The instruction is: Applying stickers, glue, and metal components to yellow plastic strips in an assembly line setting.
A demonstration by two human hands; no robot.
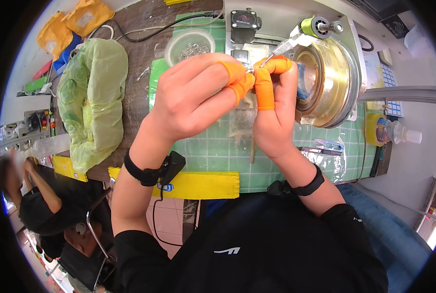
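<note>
My left hand (pixel 193 95) reaches in over the green mat, its orange-sleeved thumb and finger pinched on a small shiny metal piece (pixel 249 69). Facing it almost tip to tip, my right hand (pixel 276 107) has its orange-covered thumb and forefinger closed together. What those right fingers grip is too small and covered to make out. A thin pointed metal tip (pixel 271 54) passes close to the right fingertips, below a pale arm of the machine. Beyond the left knuckles stands a round translucent bowl (pixel 169 51) of small metal pieces (pixel 193 50).
Right of my hands is a large amber-clear reel (pixel 342 80), with a green thread spool (pixel 315 27) above it. Thread snips (pixel 328 146) lie on the green gridded mat (pixel 208 154). A bag-lined container (pixel 105 97) stands left; a yellow strip (pixel 203 185) lies along the front edge. Another person sits far left.
</note>
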